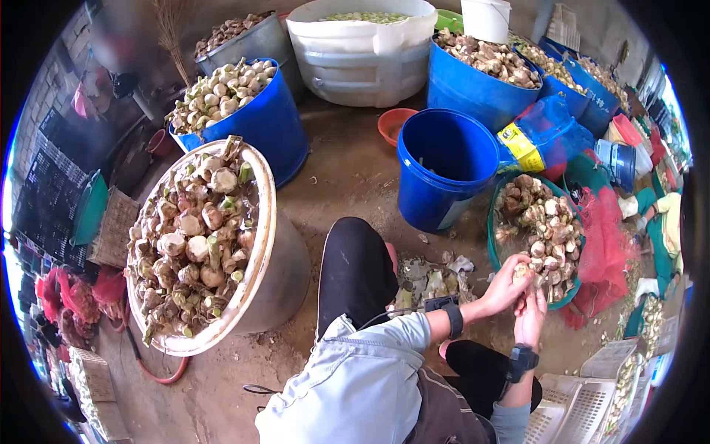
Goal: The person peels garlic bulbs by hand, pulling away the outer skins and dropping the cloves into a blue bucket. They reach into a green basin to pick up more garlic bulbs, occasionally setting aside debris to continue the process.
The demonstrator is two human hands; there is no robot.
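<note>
Over the near edge of a green basin [491, 235] my two hands meet. Pinched in my left hand [505, 287] is a pale bulb [521, 272]. My right hand [529, 317] is just below and to the right, its fingers closed close to the bulb; what they hold is too small to tell. Brown and whitish bulbs [546, 235] fill the basin. Both wrists wear dark bands.
A large white tub [270, 251] heaped with bulbs stands at the left. An open blue bucket [436, 196] is ahead, beside a small red bowl [392, 124]. Trimmings [436, 281] lie between my legs. Red netting [603, 251] borders the basin. Filled blue tubs [473, 92] stand behind.
</note>
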